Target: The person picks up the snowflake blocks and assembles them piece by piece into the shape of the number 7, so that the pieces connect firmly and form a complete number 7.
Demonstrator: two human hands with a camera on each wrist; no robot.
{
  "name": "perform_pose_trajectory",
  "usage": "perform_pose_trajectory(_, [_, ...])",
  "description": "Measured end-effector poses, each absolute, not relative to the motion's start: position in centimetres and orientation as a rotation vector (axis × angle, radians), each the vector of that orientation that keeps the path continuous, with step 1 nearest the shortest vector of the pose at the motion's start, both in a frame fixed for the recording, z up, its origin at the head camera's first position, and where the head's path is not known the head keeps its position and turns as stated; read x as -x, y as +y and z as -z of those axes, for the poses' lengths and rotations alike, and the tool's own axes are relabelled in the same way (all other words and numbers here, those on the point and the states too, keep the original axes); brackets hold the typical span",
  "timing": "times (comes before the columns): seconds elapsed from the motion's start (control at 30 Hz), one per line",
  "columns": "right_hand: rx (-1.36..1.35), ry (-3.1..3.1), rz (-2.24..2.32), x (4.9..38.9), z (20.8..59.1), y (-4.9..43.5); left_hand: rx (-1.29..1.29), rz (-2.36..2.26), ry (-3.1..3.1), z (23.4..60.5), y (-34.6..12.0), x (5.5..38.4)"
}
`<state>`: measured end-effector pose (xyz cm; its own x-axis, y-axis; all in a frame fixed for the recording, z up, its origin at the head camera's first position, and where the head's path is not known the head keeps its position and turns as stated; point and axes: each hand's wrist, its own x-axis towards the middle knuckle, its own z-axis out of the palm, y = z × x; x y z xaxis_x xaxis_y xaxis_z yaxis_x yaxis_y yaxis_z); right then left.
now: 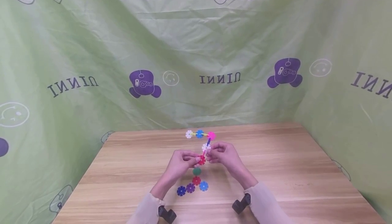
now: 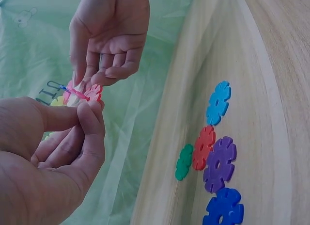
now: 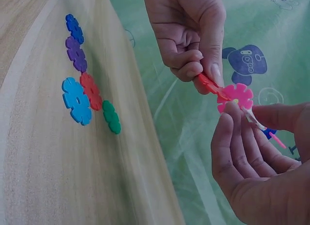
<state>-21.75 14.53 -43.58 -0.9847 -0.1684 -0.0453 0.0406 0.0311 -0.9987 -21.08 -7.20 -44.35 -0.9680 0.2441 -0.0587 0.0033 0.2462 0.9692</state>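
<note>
Both hands hold up a chain of slotted, flower-shaped plastic discs above the table. My left hand (image 1: 180,162) pinches the red disc (image 3: 209,83) at the chain's near end between thumb and fingers. Against that red disc stands a pink disc (image 3: 238,95), their edges meeting at an angle. My right hand (image 1: 225,154) grips the white disc (image 1: 206,147) just beyond, its fingertips close to the pink one. Farther along, the chain bends left through a bright pink disc (image 1: 211,136) and a blue disc (image 1: 199,134) to a white end disc (image 1: 188,134).
Loose discs lie close together on the wooden table (image 1: 122,183) below the hands: green (image 2: 184,162), red (image 2: 203,147), light blue (image 2: 219,103), purple (image 2: 220,164) and dark blue (image 2: 224,208). A green printed cloth (image 1: 183,47) hangs behind the table and at its sides.
</note>
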Motion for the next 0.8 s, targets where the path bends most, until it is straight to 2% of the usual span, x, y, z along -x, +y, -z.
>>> perform_pose_trajectory(0.47, [0.335,2.138,1.912,21.14,44.21,14.24,-0.218,-1.837,2.321,44.49,-7.68,21.17])
perform_pose_trajectory(0.8, [0.308,2.171,1.908,20.88,43.69,13.81,-0.265,-1.833,2.314,44.47,-7.76,21.24])
